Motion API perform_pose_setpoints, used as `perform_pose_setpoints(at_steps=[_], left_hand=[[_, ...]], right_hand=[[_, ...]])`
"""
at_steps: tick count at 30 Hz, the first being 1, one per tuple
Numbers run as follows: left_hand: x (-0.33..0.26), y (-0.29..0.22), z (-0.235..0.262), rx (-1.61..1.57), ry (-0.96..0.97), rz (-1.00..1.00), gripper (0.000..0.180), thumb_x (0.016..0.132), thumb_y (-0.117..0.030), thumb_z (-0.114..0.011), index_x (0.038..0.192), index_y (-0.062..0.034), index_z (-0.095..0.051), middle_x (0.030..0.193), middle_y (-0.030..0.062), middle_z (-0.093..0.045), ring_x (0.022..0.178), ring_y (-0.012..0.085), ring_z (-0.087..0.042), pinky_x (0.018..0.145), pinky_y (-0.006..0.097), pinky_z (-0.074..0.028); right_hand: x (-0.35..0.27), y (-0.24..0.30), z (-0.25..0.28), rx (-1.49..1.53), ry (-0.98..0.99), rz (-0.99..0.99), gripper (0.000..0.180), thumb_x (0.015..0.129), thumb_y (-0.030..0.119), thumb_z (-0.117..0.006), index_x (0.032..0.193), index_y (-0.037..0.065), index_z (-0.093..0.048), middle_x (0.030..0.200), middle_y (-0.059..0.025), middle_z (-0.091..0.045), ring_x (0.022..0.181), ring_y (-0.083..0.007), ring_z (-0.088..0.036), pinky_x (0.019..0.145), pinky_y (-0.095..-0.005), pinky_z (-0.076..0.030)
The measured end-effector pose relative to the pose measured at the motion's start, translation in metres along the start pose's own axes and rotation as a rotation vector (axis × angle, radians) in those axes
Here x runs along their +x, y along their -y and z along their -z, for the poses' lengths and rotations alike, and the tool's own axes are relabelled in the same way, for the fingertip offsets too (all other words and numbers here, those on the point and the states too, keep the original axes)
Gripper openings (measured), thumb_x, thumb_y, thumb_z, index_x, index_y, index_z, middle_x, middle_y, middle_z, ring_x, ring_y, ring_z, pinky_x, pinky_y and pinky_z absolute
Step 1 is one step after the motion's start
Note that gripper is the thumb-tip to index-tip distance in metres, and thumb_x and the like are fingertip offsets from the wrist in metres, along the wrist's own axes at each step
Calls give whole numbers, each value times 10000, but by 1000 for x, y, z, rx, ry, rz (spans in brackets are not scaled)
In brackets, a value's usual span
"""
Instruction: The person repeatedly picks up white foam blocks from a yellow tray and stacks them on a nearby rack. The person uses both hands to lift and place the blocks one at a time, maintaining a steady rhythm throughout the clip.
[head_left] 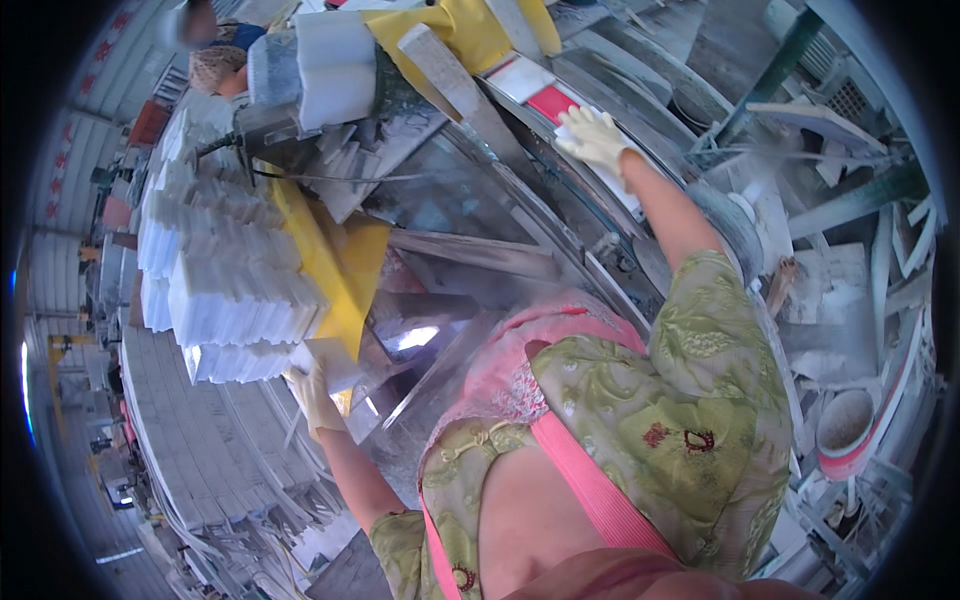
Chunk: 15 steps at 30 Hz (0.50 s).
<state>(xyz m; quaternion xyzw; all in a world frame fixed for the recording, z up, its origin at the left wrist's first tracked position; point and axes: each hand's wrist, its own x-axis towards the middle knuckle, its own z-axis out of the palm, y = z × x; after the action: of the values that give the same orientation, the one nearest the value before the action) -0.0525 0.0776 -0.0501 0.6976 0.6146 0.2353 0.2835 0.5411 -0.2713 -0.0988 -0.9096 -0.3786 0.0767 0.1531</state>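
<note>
My left hand [315, 398], in a pale glove, is at the near end of the stacked white stone tiles, its fingers closed on the edge of a white tile [335, 364]. Part of that grip is hidden. My right hand [592, 138], gloved too, lies with fingers spread on a narrow track at the upper right. Under its palm is a white tile [615, 188], mostly covered by the hand and wrist. Just beyond the fingertips a red strip [552, 102] shows, followed by another white tile [519, 77].
Several rows of white tiles [235, 290] stand at the left beside a yellow sheet [345, 280]. More white blocks [338, 80] sit at the far side. A person [215, 55] is at the far left. Offcuts and a bucket [845, 425] lie at the right.
</note>
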Motion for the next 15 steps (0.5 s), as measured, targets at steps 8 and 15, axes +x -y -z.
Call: perform_pose_setpoints(at_steps=[8, 15], left_hand=[[-22, -23, 3, -189, 108, -8, 780, 863, -241, -735, 1489, 57, -378, 1448, 213, -450, 1269, 316, -516, 1072, 401, -428], [-28, -35, 5, -130, 95, 22, 779, 873, -274, -729, 1486, 60, -384, 1449, 207, -450, 1265, 316, -516, 1069, 400, -435]], right_hand=[[-160, -36, 76, -400, 197, 194, 849, 756, 157, -752, 1519, 49, -394, 1597, -137, -375, 1485, -274, -347, 1218, -423, -279], [-158, -23, -7, -671, -282, 123, 507, 977, 164, -428, 1463, 21, -432, 1519, -150, -472, 1408, -242, -458, 1182, -416, -342]])
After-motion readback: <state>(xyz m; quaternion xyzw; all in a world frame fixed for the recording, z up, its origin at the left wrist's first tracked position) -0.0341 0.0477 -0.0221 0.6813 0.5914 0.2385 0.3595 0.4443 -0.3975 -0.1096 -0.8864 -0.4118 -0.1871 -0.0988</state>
